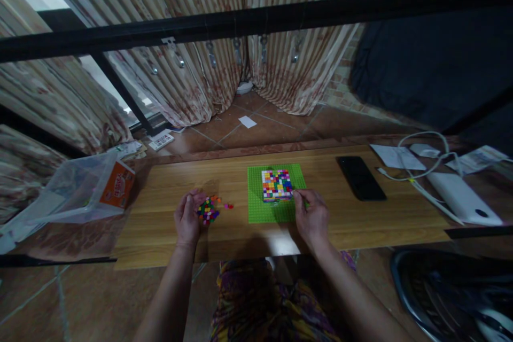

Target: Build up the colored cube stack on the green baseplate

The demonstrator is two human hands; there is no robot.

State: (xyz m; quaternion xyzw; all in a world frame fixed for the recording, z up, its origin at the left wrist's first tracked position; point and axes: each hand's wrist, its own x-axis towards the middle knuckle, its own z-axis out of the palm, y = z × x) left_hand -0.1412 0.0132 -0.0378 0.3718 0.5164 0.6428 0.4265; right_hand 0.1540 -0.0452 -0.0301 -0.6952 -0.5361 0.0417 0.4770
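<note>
A square stack of small multicoloured toy bricks (276,184) stands on a green studded baseplate (255,208). My right hand (311,216) is at the stack's right side, thumb and forefinger pinched together close to its edge. Whatever lies between those fingertips is too small to make out. On the left, my left hand (187,219) rests on its side against a loose pile of coloured bricks (207,211), its fingers loosely curved and apart. A few bricks, among them a red one (229,206), lie just right of the pile.
The wooden tabletop (160,240) carries a black phone (360,177) on the right. Beyond it are a white cable (425,175), a white power bank (465,197) and papers. At the left stands a clear plastic box (86,187) with an orange label. A dark bar (256,21) crosses above.
</note>
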